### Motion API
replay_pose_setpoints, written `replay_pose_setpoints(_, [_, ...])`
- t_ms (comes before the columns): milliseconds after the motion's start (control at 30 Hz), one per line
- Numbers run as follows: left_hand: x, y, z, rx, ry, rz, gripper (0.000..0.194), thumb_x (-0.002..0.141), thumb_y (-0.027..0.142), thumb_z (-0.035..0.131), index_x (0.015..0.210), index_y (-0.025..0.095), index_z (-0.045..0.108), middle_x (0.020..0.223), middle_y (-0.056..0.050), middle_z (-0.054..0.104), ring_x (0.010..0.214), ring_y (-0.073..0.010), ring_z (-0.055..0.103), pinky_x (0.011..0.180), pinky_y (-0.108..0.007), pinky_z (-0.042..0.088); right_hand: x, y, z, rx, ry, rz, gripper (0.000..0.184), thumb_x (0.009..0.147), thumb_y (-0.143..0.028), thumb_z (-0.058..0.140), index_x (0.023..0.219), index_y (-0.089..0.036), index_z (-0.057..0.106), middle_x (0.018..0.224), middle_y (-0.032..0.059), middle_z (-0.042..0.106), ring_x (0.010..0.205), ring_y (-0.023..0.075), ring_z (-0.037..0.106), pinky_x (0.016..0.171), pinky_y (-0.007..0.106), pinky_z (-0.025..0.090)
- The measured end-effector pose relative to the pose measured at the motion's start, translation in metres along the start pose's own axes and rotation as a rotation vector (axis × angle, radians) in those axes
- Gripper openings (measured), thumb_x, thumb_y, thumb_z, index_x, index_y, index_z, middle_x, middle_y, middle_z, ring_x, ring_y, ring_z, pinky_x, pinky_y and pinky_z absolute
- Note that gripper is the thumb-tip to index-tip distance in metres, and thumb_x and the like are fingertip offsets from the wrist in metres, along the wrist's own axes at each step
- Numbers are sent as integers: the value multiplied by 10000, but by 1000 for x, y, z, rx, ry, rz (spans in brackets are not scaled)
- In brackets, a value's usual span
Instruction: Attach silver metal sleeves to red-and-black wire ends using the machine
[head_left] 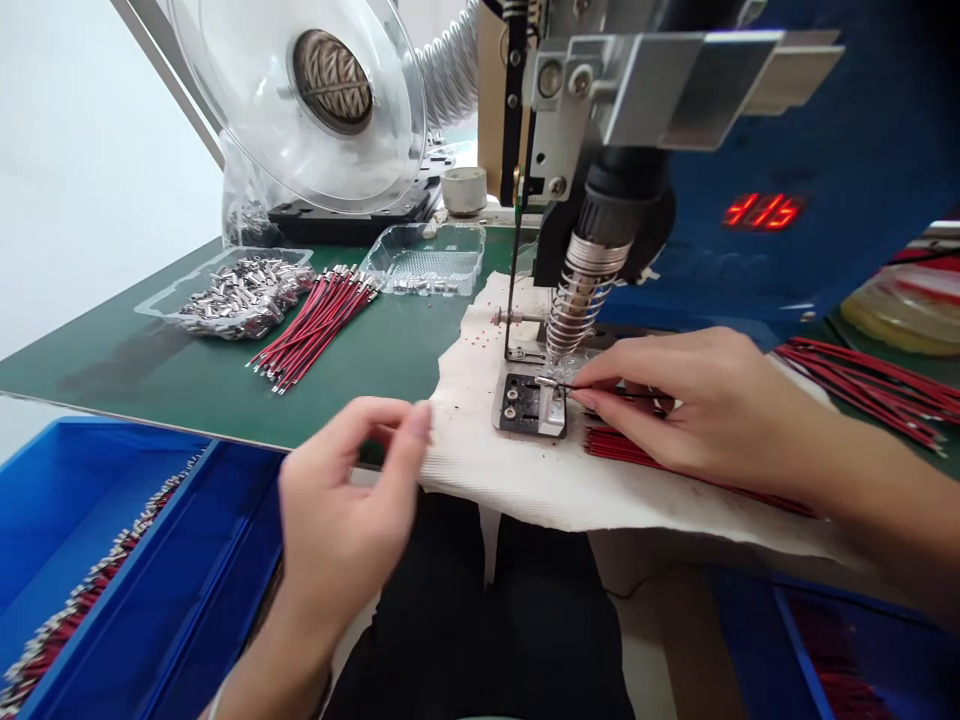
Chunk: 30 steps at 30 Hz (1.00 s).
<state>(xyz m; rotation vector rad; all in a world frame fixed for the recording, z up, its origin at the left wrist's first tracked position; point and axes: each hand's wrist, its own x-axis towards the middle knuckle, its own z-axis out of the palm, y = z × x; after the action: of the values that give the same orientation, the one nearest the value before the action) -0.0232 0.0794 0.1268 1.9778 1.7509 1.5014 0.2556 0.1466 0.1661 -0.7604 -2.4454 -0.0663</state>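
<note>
**Dark wire (566, 387) pinched at the small fixture (519, 408)**

From where I stand, the dark wire pokes out just left of the fingertips of the right grip (697, 400), which is closed on it between thumb and forefinger. A little metal end (546, 381) lies beyond it, at the top of the fixture's silver piece. The spring-wrapped nozzle (585, 290) sits just above and to the left of those fingertips. To do this well, I'd keep the wire level and the wrist quiet, with the fingertips clear of the nozzle, which may be hot.

Beneath the right grip, more red wires (622, 446) lie on a pale sheet (480, 460) spread over the green desk (405, 350).

The left grip (349, 500) hangs well apart, at the sheet's near edge, its fingers curled; it is blurred, and I can't tell whether they pinch anything. It seems best kept out of the way. Beyond it lie a red-and-black bundle (315, 325) and a clear tub (159, 302) of metal pieces (251, 285).
</note>
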Motion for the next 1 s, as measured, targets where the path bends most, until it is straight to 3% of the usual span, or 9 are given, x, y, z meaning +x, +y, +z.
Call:
replay_pose_setpoints(67, [-4, -21, -13, 186, 129, 33, 130, 991, 259, 676, 871, 224, 712, 832, 39, 751, 735, -124, 684, 764, -244, 566, 0, 1, 1, -13, 10, -14, 136, 1039, -191, 638, 993, -163, 762, 867, 36, 796, 701, 163, 735, 617, 283, 510])
replay_pose_setpoints(167, [-4, -53, -30, 322, 174, 47, 90, 962, 295, 704, 958, 218, 750, 955, -14, 797, 886, -195, 724, 918, -333, 582, 1, 2, 1, -27, 18, -7, 135, 1031, -185, 640, 981, -159, 763, 847, 23, 785, 691, 152, 729, 608, 275, 499])
replay_pose_setpoints(333, [23, -90, -63, 550, 308, -29, 401, 981, 508, 618, 1082, 172, 812, 1038, -121, 797, 968, -295, 699, 1053, -498, 565, 1, 2, 1, -8, 22, 3, 95, 1011, -176, 669, 986, -166, 760, 858, -3, 786, 700, 138, 730, 614, 274, 509])
replay_pose_setpoints(433, [56, -96, -81, 629, 240, -60, 574, 956, 542, 552, 1235, 120, 823, 1138, -168, 803, 911, -302, 706, 1037, -508, 600, 0, 2, 0, -5, 24, 11, 79, 1002, -170, 679, 977, -174, 754, 858, -8, 785, 691, 133, 721, 612, 272, 504])
replay_pose_setpoints(533, [93, -96, -93, 708, 165, -60, 671, 917, 548, 503, 1314, 95, 801, 1181, -180, 800, 969, -315, 728, 1137, -524, 557, 0, 2, 0, -2, 22, 9, 91, 1006, -177, 670, 961, -175, 749, 841, 1, 777, 681, 138, 712, 597, 275, 488])
replay_pose_setpoints(633, [124, -104, -99, 759, 15, -132, 668, 867, 482, 523, 1364, 116, 781, 1286, -161, 776, 1178, -332, 702, 1248, -528, 456, 1, 1, 1, -3, 25, 7, 100, 1001, -168, 664, 950, -173, 749, 845, 13, 777, 697, 147, 720, 608, 277, 487])
replay_pose_setpoints(700, [138, -114, -101, 747, -68, -204, 623, 857, 464, 560, 1338, 149, 800, 1250, -138, 778, 1135, -314, 698, 1206, -521, 493, 1, 1, 2, -6, 34, 7, 97, 998, -164, 668, 951, -174, 751, 849, 13, 780, 695, 144, 720, 609, 274, 486])
replay_pose_setpoints(867, [146, -140, -102, 670, -65, -373, 573, 875, 517, 591, 1266, 168, 825, 994, -85, 747, 867, -232, 640, 1011, -451, 594, 1, 0, 3, -52, 80, 51, 98, 1017, -199, 681, 974, -173, 766, 868, 9, 793, 666, 133, 703, 603, 273, 489])
replay_pose_setpoints(1000, [131, -139, -98, 628, 57, -289, 625, 859, 541, 595, 1271, 129, 821, 1003, -94, 699, 839, -217, 593, 1067, -467, 568, 0, 1, 3, -86, 88, 103, 98, 1007, -192, 679, 976, -173, 770, 887, 6, 804, 676, 144, 712, 617, 286, 503])
